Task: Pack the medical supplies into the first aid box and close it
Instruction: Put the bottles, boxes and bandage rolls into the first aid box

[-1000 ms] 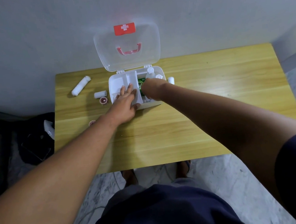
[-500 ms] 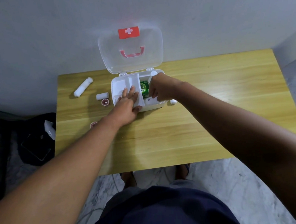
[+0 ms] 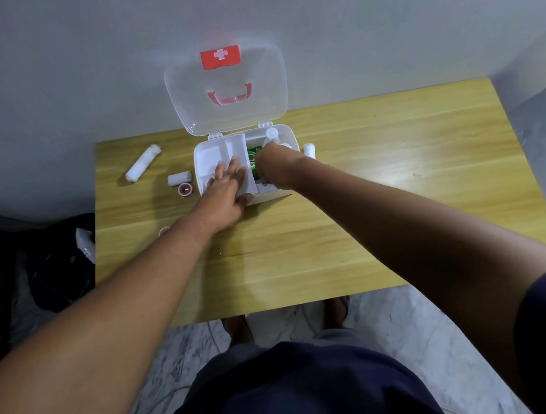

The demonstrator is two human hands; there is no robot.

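Evidently packing is midway: the white plastic first aid box (image 3: 286, 135), clear lid (image 3: 226, 87) upright, sits upper centre. Left hand (image 3: 226, 191) lies flat, fingers spread, on the divider tray; right hand (image 3: 272, 166) curls inside beside a green packet (image 3: 252, 162), grip hidden. Next, fetch the soft white gauze rolls (image 3: 143, 163) at upper left.

First aid box (image 3: 286, 138) on table (image 3: 394, 168), at far edge, lid (image 3: 229, 111) upright behind it. Left of box: long roll (image 3: 142, 163) farthest, short roll (image 3: 179, 178) nearer, small round tin (image 3: 186, 189) just before short roll. Right of box: another roll (image 3: 309, 151), touching or just beside. In box, rear right: bottle (image 3: 271, 135).
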